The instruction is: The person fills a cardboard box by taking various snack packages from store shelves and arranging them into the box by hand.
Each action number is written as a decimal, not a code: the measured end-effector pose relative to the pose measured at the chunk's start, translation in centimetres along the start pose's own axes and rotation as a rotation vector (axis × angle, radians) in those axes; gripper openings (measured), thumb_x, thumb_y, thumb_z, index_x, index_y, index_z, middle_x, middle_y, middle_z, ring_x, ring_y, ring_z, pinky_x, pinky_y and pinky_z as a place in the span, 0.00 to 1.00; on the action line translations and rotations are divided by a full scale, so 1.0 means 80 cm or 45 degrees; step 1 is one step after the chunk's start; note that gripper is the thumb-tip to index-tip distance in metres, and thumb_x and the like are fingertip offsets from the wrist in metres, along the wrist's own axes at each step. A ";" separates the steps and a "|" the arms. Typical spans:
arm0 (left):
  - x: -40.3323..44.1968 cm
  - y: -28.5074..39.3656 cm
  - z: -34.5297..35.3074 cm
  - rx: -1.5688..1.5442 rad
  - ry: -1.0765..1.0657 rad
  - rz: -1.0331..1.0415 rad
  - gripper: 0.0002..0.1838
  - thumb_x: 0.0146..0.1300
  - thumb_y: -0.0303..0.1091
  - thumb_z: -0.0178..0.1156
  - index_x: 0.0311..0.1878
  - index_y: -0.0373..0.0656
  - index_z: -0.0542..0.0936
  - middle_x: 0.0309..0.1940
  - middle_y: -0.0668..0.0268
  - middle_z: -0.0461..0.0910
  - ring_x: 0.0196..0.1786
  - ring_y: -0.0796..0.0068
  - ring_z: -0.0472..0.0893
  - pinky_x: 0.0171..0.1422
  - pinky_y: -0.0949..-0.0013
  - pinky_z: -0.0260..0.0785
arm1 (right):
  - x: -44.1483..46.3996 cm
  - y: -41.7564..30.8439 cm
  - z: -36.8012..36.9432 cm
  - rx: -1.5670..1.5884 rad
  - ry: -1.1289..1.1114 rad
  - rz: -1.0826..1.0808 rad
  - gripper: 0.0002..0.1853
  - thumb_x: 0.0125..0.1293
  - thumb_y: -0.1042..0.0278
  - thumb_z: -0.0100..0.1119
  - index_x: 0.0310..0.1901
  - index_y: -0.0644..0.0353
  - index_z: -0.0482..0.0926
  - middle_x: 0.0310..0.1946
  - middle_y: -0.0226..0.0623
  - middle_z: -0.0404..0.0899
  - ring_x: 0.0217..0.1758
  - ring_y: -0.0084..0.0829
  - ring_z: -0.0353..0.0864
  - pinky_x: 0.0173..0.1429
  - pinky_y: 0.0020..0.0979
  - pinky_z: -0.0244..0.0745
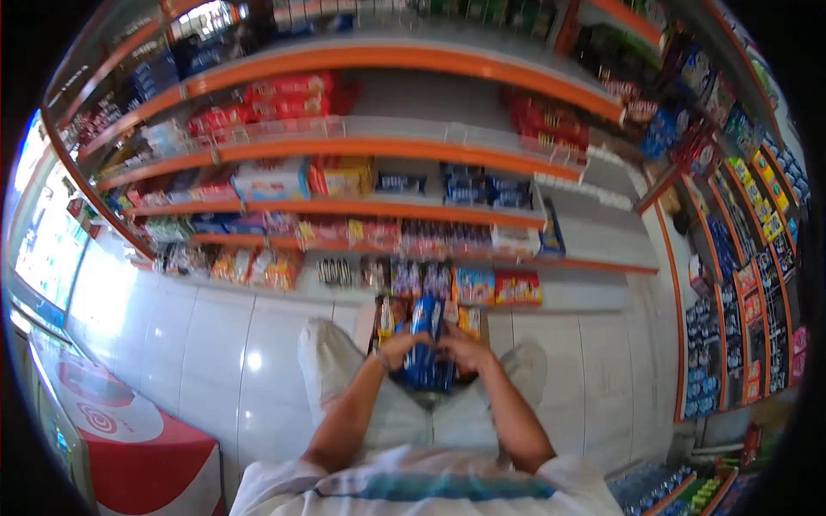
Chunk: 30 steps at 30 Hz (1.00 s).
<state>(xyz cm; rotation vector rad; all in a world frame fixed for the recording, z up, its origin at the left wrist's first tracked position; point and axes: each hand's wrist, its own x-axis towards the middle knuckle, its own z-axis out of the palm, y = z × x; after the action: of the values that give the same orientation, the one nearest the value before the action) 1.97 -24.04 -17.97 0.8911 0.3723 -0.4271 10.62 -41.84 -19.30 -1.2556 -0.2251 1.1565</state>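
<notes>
Between my bent knees I hold a blue snack packet (428, 315) upright, above an open cardboard box (365, 325). My left hand (399, 349) closes round its left side. From the right, my right hand (465, 347) grips the same packet, fingers curled against it. More blue packaging (422, 375) shows below my hands; I cannot tell whether it is held or lies in the box. Yellow and dark packets (392, 313) stick out at the box's far side. The lettering is too blurred to read.
Orange-edged shelves (361, 150) of packaged snacks rise in front of me. Purple packs (422, 279) and a red-orange pack (517, 288) sit on the bottom shelf. A side rack (731, 335) stands at right, a red-and-white cabinet (138, 439) at left. White tiles (215, 344) cover the floor.
</notes>
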 end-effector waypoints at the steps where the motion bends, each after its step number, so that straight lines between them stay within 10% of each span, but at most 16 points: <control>1: 0.007 -0.009 -0.011 -0.009 0.046 0.049 0.20 0.52 0.30 0.64 0.50 0.44 0.76 0.38 0.66 0.81 0.40 0.72 0.82 0.46 0.65 0.78 | 0.002 -0.001 0.004 0.012 0.027 0.038 0.34 0.62 0.72 0.58 0.68 0.47 0.57 0.55 0.30 0.73 0.50 0.25 0.78 0.44 0.33 0.79; 3: 0.007 0.000 -0.011 -0.072 0.045 -0.234 0.18 0.54 0.33 0.64 0.48 0.44 0.76 0.36 0.66 0.81 0.37 0.71 0.83 0.45 0.65 0.79 | -0.001 -0.014 0.017 0.033 0.032 0.117 0.30 0.62 0.64 0.60 0.65 0.50 0.62 0.52 0.30 0.75 0.52 0.26 0.76 0.43 0.34 0.77; 12: 0.008 0.020 -0.041 0.282 0.378 0.460 0.13 0.54 0.25 0.65 0.42 0.42 0.74 0.31 0.66 0.78 0.28 0.75 0.78 0.30 0.72 0.73 | 0.001 -0.004 -0.018 -0.419 0.685 0.020 0.26 0.55 0.59 0.66 0.53 0.63 0.72 0.45 0.40 0.79 0.46 0.30 0.78 0.51 0.30 0.72; 16: 0.069 -0.039 -0.100 0.725 0.745 0.697 0.19 0.62 0.41 0.61 0.49 0.39 0.72 0.34 0.64 0.78 0.35 0.69 0.79 0.43 0.66 0.72 | -0.002 0.014 -0.044 -0.465 0.707 0.168 0.23 0.53 0.59 0.66 0.47 0.65 0.76 0.39 0.41 0.81 0.41 0.31 0.80 0.47 0.30 0.74; 20: 0.046 -0.036 -0.065 1.393 0.814 0.128 0.36 0.59 0.61 0.55 0.51 0.31 0.71 0.41 0.45 0.80 0.47 0.51 0.80 0.52 0.60 0.69 | -0.002 0.018 -0.036 -0.812 0.647 0.324 0.26 0.50 0.60 0.68 0.50 0.64 0.76 0.42 0.41 0.81 0.44 0.32 0.80 0.46 0.30 0.74; 30: 0.044 -0.052 -0.072 1.854 0.628 0.205 0.43 0.53 0.62 0.61 0.54 0.27 0.69 0.47 0.40 0.77 0.52 0.46 0.77 0.55 0.54 0.70 | 0.010 0.038 -0.028 -0.770 0.428 0.348 0.32 0.51 0.63 0.70 0.57 0.62 0.70 0.43 0.44 0.80 0.37 0.40 0.84 0.30 0.39 0.81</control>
<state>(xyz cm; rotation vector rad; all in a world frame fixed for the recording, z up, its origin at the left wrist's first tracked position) 2.13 -22.42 -25.69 2.4533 0.4076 -0.2773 10.89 -43.02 -22.96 -2.0433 -0.1577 1.1210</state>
